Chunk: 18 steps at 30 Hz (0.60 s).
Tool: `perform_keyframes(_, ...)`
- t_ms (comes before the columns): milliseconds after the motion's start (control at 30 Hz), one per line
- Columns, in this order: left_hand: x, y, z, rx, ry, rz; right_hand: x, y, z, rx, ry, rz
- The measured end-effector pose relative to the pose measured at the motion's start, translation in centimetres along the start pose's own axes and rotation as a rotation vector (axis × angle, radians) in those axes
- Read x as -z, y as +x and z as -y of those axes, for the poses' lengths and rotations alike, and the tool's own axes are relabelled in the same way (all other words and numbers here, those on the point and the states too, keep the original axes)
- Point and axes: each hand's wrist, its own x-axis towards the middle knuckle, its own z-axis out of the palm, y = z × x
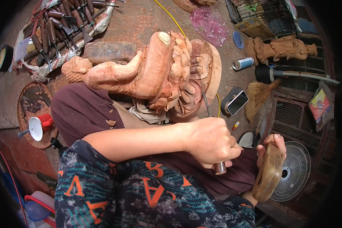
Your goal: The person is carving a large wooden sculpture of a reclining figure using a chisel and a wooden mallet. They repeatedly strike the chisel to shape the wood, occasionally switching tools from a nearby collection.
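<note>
A carved reddish wooden figure point(148, 76) lies across my lap, its knobbly head to the left and its round petalled base to the right. My left hand point(212, 142) is wrapped around a carving chisel point(220, 168), whose handle end sticks out below the fist. The chisel's metal shaft runs up to the base, and its tip meets the carved petals there. At the right, my right hand point(278, 142) grips a smooth wooden mallet point(269, 174), held a short way from the chisel's handle end. Part of that hand is hidden behind the mallet.
Many chisels point(51, 34) fill a sack-lined tray at the upper left. A wooden block point(110, 51) lies behind the figure. To the right are a phone point(237, 102), a can point(243, 63), a broom point(259, 98), another carving point(281, 49) and a fan point(292, 171). A mug point(41, 127) stands left.
</note>
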Motion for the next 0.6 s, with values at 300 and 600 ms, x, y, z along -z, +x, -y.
perform_keyframes(300, 0.81, -0.05, 0.07, -0.056, -0.006, -0.112, -0.49, 0.91, -0.3, 0.2, -0.03, -0.135)
perform_keyframes(600, 0.3, -0.15, 0.39, -0.082, 0.006, -0.084, -1.21, 0.73, -0.07, 0.274, 0.022, -0.29)
